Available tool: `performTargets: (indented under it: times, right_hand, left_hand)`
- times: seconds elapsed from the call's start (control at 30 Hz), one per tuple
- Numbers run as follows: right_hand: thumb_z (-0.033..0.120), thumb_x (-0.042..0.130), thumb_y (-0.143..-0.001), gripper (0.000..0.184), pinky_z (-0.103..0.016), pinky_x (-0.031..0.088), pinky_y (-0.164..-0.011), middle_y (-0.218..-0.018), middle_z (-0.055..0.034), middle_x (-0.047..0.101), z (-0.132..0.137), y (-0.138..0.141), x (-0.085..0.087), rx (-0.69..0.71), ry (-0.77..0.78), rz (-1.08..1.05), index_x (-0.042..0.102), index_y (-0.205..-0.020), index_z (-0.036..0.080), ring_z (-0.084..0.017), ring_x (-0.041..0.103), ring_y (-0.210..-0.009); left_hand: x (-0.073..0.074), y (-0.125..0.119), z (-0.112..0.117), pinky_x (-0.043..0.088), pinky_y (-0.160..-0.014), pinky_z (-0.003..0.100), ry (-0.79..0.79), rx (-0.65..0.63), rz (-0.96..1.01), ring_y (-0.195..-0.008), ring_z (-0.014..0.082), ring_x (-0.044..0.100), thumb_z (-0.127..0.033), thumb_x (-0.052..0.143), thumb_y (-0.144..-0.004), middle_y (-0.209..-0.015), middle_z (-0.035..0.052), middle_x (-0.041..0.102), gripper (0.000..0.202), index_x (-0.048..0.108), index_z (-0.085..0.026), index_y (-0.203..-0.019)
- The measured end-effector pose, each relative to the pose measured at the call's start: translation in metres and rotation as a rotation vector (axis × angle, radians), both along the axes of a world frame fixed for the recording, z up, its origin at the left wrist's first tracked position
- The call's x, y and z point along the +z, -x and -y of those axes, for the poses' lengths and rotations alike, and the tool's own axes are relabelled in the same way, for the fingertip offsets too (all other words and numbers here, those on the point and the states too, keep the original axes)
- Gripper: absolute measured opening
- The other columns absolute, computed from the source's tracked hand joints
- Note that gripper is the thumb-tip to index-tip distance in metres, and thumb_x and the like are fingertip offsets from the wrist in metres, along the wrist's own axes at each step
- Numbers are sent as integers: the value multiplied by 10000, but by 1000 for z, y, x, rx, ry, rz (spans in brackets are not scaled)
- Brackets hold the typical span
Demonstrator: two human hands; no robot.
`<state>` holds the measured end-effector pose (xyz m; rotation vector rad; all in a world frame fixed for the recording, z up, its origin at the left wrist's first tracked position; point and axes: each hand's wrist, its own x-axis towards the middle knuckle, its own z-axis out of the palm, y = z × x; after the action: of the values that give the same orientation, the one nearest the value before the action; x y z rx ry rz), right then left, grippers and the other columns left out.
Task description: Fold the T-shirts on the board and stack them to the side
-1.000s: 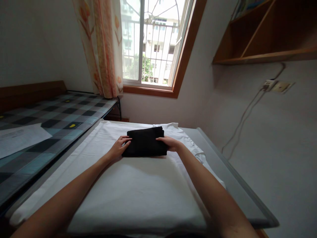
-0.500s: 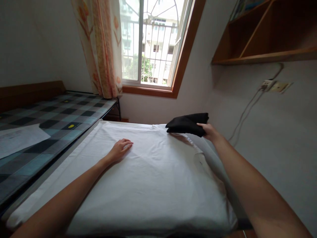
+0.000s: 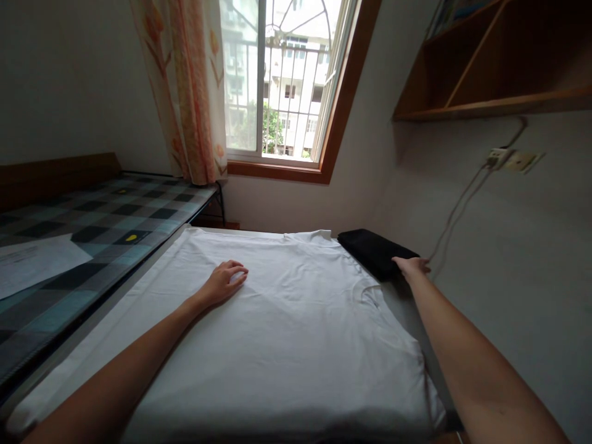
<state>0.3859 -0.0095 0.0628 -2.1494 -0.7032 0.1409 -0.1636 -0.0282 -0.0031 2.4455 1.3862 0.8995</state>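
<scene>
A white T-shirt [image 3: 287,327] lies spread out, its neckline on the right side, with small wrinkles across it. My left hand [image 3: 226,280] rests on the shirt, fingers loosely stretched and holding nothing. At the far right, a folded black cloth [image 3: 372,250] lies beside the shirt's edge, close to the wall. My right hand [image 3: 413,266] is at the near right end of that cloth, thumb on top and fingers over its outer edge; part of the grip is hidden.
To the left is a bed with a checked mattress [image 3: 161,213] and a white paper [image 3: 41,262] on it. A curtain [image 3: 189,111] hangs by the barred window [image 3: 291,92]. On the right wall are a wooden shelf [image 3: 481,105] and a socket with cables [image 3: 499,158].
My right hand has brought the black cloth down and to the right, off the shirt's far corner to beside it. The shirt's corner now shows. My left hand has stayed in place.
</scene>
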Motion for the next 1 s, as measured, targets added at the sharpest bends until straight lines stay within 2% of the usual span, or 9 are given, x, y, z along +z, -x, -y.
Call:
performTargets:
  times: [0.07, 0.1, 0.2, 0.3, 0.43, 0.57, 0.67, 0.77, 1.0]
  right_hand:
    - [321, 726, -733, 692, -562, 377, -956, -1379, -298, 384, 3, 12, 3, -69, 75, 310, 469, -1353, 149, -405, 417, -1256]
    - [346, 676, -782, 599, -552, 351, -975, -1376, -251, 401, 5, 20, 3, -12, 111, 459, 505, -1331, 180, -389, 405, -1257]
    - [402, 565, -864, 418, -505, 349, -957, -1277, -169, 490, 8, 42, -3, 371, 232, 760, 610, -1237, 220, -340, 444, -1174]
    - [341, 534, -882, 393, -446, 365, -909, -1223, -148, 529, 9, 58, -15, 552, 406, 881, 615, -1255, 246, -300, 467, -1098]
    - [204, 457, -895, 404, -399, 370, -846, -1230, -152, 539, 9, 72, -20, 481, 439, 889, 621, -1262, 252, -280, 479, -1060]
    - [321, 453, -923, 372, -402, 353, -923, -1276, -159, 533, 14, 108, -21, 536, 305, 895, 652, -1207, 188, -292, 461, -1138]
    - [463, 361, -961, 483, -394, 333, -995, -1349, -140, 517, 24, 150, -33, 732, 305, 804, 583, -1308, 210, -275, 454, -1215]
    - [591, 309, -944, 609, -495, 252, -1064, -1485, -135, 399, 33, 180, -47, 812, 431, 708, 427, -1450, 274, -345, 336, -1352]
    - [597, 273, -948, 599, -554, 175, -1096, -1565, -102, 282, 17, 186, -50, 792, 517, 655, 341, -1488, 347, -370, 212, -1425]
  left_hand:
    - [0, 1, 0, 455, -952, 404, -7, -4, -13, -1013, 242, 599, -440, 510, -877, -1075, 68, 662, 314, 723, -255, -1015]
    - [0, 1, 1, 454, -951, 404, -9, -7, -20, -1017, 243, 597, -441, 512, -876, -1080, 70, 659, 316, 720, -253, -1023]
    - [1, 1, 2, 450, -951, 404, -12, -13, -51, -1027, 245, 589, -447, 498, -885, -1095, 80, 648, 338, 710, -239, -1047]
    - [4, 0, 5, 437, -972, 395, 2, -15, -107, -1052, 238, 579, -454, 470, -900, -1132, 92, 633, 376, 691, -223, -1099]
    - [8, -7, 14, 304, -1094, 470, 11, 92, -268, -1307, 307, 415, -534, 482, -881, -1335, 111, 543, 506, 613, -237, -1269]
    - [10, -14, 18, 111, -1115, 627, 79, 196, -408, -1437, 422, 146, -653, 422, -867, -1515, 92, 379, 654, 471, -305, -1418]
    - [12, -16, 18, 93, -1101, 654, 143, 204, -445, -1427, 449, 164, -682, 372, -871, -1551, 78, 328, 685, 407, -329, -1457]
    - [15, -17, 18, 88, -1101, 657, 168, 200, -463, -1426, 451, 169, -687, 352, -875, -1568, 77, 292, 700, 377, -326, -1473]
    - [17, -20, 6, 97, -1089, 674, 184, 200, -489, -1428, 462, 142, -704, 337, -867, -1585, 80, 247, 741, 320, -317, -1498]
